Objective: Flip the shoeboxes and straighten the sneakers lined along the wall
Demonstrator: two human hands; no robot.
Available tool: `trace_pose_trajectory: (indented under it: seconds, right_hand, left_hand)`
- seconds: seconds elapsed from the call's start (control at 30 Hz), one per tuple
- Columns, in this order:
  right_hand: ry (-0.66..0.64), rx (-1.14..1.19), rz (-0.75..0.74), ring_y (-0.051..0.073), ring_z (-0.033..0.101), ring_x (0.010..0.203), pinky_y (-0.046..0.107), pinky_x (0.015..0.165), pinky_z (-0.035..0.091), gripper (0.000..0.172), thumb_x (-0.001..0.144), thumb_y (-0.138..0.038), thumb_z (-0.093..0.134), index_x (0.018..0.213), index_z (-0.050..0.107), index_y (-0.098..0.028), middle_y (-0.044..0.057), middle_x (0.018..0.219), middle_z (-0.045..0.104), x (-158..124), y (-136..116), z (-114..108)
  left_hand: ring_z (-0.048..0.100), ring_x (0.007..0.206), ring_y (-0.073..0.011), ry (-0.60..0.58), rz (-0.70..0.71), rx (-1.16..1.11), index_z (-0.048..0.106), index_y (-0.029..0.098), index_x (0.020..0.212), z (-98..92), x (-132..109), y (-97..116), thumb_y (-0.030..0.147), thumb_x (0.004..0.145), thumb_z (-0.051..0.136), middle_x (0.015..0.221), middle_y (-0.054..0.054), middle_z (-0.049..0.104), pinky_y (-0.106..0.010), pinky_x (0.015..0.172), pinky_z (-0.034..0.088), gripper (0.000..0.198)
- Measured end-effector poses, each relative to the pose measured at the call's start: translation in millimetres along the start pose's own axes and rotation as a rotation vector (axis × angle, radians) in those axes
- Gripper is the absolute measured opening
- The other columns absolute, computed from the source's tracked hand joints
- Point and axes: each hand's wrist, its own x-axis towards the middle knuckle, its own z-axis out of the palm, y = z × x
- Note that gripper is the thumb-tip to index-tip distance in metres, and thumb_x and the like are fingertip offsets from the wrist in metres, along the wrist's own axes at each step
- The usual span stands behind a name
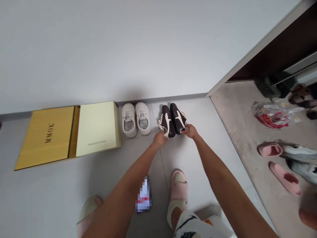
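Observation:
Two dark brown shoes with cream trim stand side by side on the tiled floor near the wall. My left hand grips the heel end of the left brown shoe. The heel end of the right brown shoe is held by my right hand, its fingers closed around it. Just left of them, a pair of white lace-up shoes sits with toes toward the wall.
A cream box and a yellow box lie along the wall at left. A blurred phone-like item is on the floor between my slippered feet. At right are pink slippers, grey shoes and a plastic bag.

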Motion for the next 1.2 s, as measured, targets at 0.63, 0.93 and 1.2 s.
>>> trace_pose_trajectory:
  seconds: [0.63,0.93,1.2]
  right_hand:
    - [-0.080,-0.390,-0.364,0.024,0.070,0.090,0.033,0.093,0.043,0.019,0.088,-0.038,0.075,0.085,0.066,-0.021,0.006,0.086,0.077,4,-62,-3]
    - [-0.110,-0.524,-0.371,0.028,0.068,0.115,0.039,0.101,0.038,0.023,0.094,-0.029,0.068,0.114,0.071,-0.018,0.016,0.114,0.078,15,-101,-9]
    - [-0.160,-0.548,-0.353,0.027,0.068,0.114,0.037,0.097,0.039,0.023,0.094,-0.030,0.068,0.114,0.072,-0.020,0.014,0.116,0.078,19,-106,-5]
  left_hand:
    - [0.069,0.118,-0.0342,-0.001,0.143,0.255,0.071,0.015,0.124,-32.1,20,13,0.030,0.098,0.063,0.115,-0.019,0.075,-0.040,0.100,0.050,0.031]
    - [0.070,0.121,-0.0326,0.030,0.055,0.307,0.073,0.009,0.122,-52.7,32,31,0.007,0.095,0.053,0.111,-0.022,0.076,-0.042,0.108,0.048,0.033]
    - [0.070,0.120,-0.0307,0.026,0.023,0.327,0.073,0.007,0.117,-47.3,35,35,0.004,0.095,0.048,0.109,-0.022,0.077,-0.040,0.108,0.047,0.034]
